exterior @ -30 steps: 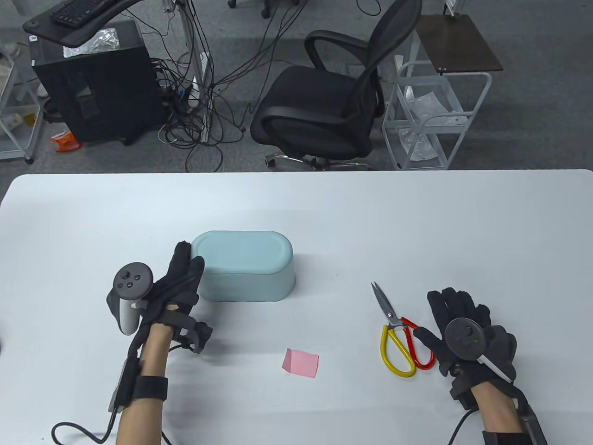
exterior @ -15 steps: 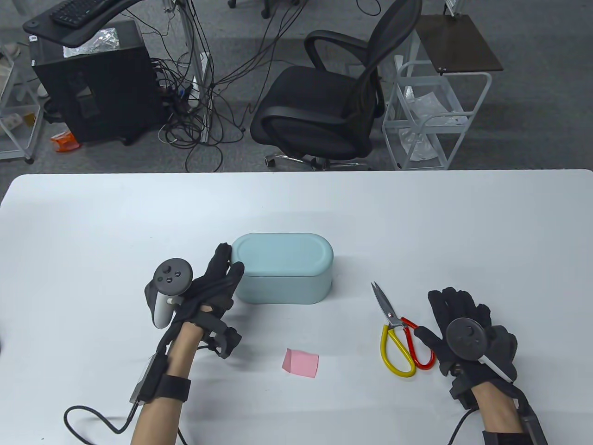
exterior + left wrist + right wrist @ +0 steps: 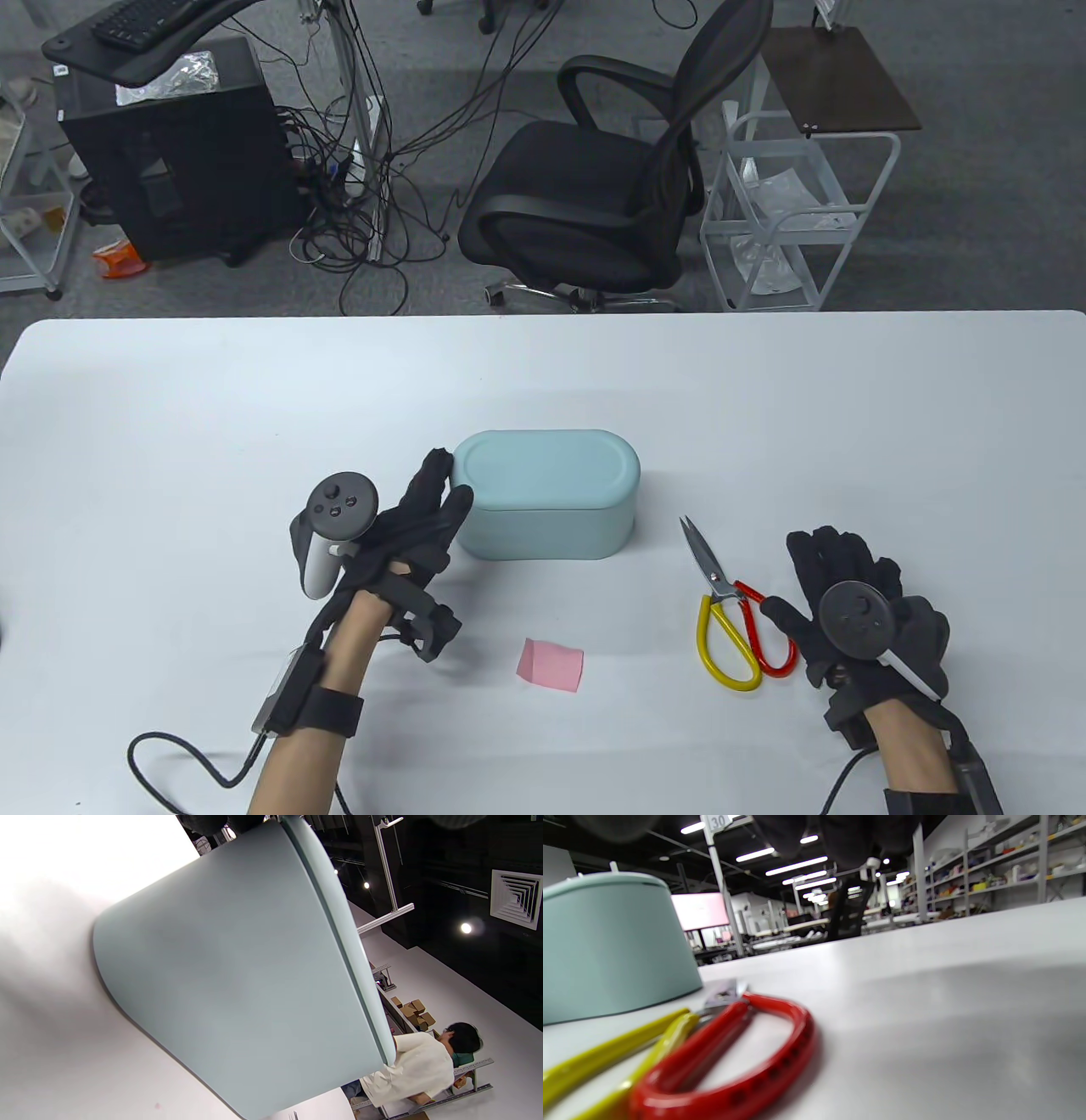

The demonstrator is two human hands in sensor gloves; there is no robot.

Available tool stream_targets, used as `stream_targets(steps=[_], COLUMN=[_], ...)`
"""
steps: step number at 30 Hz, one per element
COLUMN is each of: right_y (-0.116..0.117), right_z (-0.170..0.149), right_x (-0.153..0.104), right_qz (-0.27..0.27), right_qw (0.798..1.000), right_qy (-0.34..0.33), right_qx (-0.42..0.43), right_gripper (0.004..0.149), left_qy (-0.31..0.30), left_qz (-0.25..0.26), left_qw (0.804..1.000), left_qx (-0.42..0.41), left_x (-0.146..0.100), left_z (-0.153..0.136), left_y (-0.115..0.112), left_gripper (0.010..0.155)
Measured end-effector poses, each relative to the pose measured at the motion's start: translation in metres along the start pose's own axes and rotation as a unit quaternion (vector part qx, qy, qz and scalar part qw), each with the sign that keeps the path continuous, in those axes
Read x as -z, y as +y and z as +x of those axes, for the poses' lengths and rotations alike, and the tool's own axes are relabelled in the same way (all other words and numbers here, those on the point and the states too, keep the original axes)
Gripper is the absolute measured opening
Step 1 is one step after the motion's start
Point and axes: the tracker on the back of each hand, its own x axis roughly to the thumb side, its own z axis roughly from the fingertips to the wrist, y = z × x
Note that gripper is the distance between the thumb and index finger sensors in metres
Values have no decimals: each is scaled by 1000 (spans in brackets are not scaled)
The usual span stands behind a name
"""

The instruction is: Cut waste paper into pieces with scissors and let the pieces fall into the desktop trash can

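A pale teal desktop trash can with its lid on stands mid-table; it fills the left wrist view. My left hand presses its straight fingers against the can's left end. A pink piece of paper lies flat in front of the can. Scissors with one yellow and one red loop lie closed to the right, and show close up in the right wrist view. My right hand rests flat on the table beside the red loop, its thumb close to it, holding nothing.
The white table stretches behind the can. Beyond its far edge stand a black office chair, a white wire cart and a black computer case. A cable trails from my left wrist.
My left hand has pushed the trash can to the right across the table, nearer the scissors. The right hand, scissors and pink paper have stayed put.
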Motion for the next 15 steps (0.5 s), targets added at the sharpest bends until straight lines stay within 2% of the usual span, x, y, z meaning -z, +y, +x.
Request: stream_targets(steps=[6, 9, 11, 13, 15], right_y=[0, 0, 0, 0, 0], right_z=[0, 0, 0, 0, 0], right_x=[0, 0, 0, 0, 0], right_qz=[0, -1, -3, -2, -2], right_qw=[1000, 1000, 1000, 1000, 1000], right_qy=[-2, -2, -3, -3, -3], right_qx=[-1, -2, -1, -1, -1], right_gripper=[83, 83, 83, 83, 83], left_qy=[-6, -28, -63, -86, -102], left_qz=[14, 37, 45, 32, 21], left_qw=[989, 960, 929, 909, 901], left_qx=[147, 275, 362, 406, 422], left_x=[-7, -12, -15, -15, -15], left_z=[30, 53, 69, 80, 86], left_y=[-7, -20, -35, -50, -63], left_gripper=[92, 92, 91, 90, 90])
